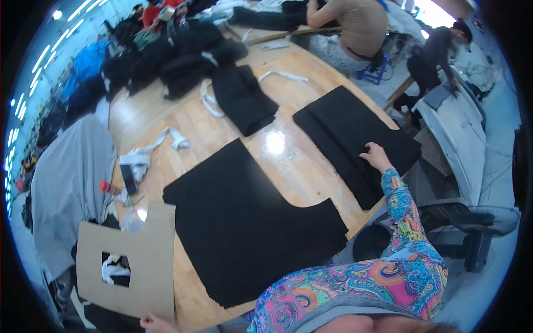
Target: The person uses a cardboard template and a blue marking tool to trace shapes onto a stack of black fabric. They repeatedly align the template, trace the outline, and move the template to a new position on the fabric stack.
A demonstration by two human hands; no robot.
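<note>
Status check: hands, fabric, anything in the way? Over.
Left hand holding cardboard sheet by its near edge. Right hand at right-hand black cloth, grip unclear. Middle black panel flat. White strip beyond cardboard.

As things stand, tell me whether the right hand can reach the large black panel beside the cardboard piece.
Likely yes: the right hand is over the black cloth at the right, and just a strip of tabletop separates that cloth from the large black panel, which lies flat and mostly uncovered.
</note>
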